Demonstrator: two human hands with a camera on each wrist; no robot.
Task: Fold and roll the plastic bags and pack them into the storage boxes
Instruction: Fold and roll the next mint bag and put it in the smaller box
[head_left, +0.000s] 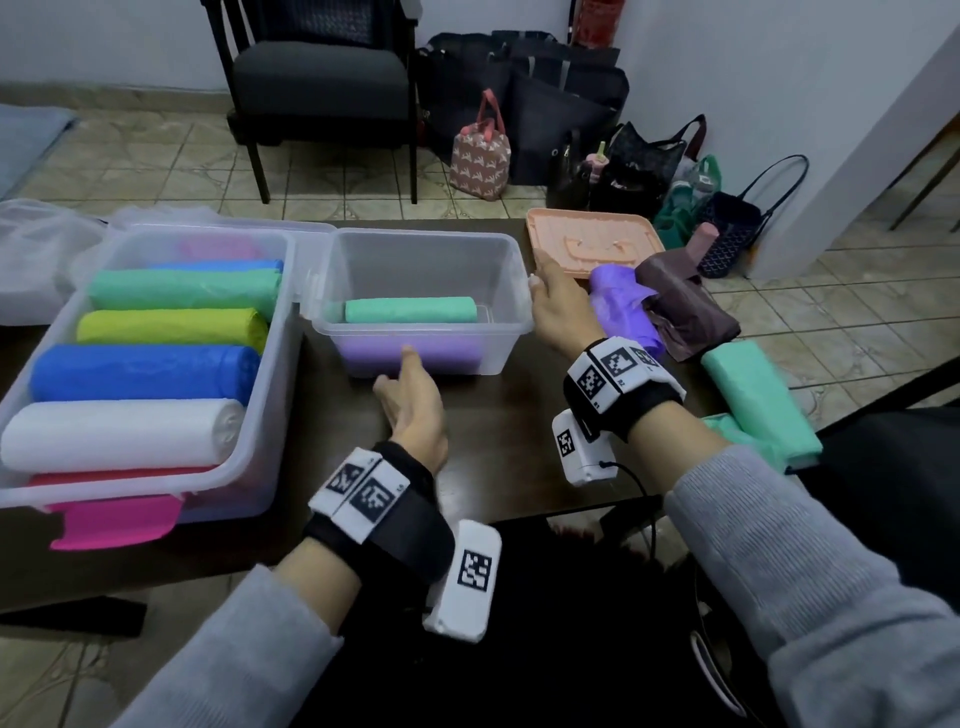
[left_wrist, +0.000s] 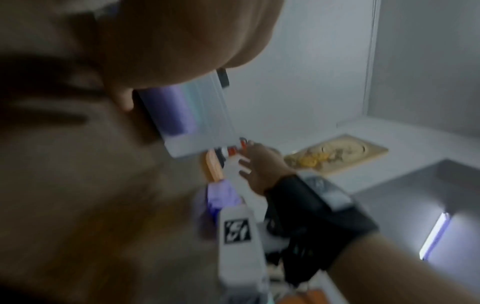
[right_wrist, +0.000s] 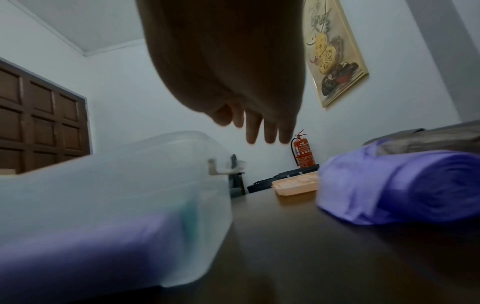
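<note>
I see my left hand (head_left: 415, 400) in front of the small clear box (head_left: 421, 343), fingers loose and straight, holding nothing, the fingertips at its near wall. My right hand (head_left: 558, 306) hangs by the box's right rim, fingers relaxed and empty. Inside the small box a green roll (head_left: 410, 309) lies behind a purple roll (head_left: 410, 356). The big box (head_left: 270, 415) on the left holds green, yellow, blue, white and pink rolls. Loose purple (head_left: 623, 306), brown (head_left: 685, 306) and green bags (head_left: 758, 400) lie on the desk (head_left: 519, 441) to the right, beside an orange lid (head_left: 592, 239).
</note>
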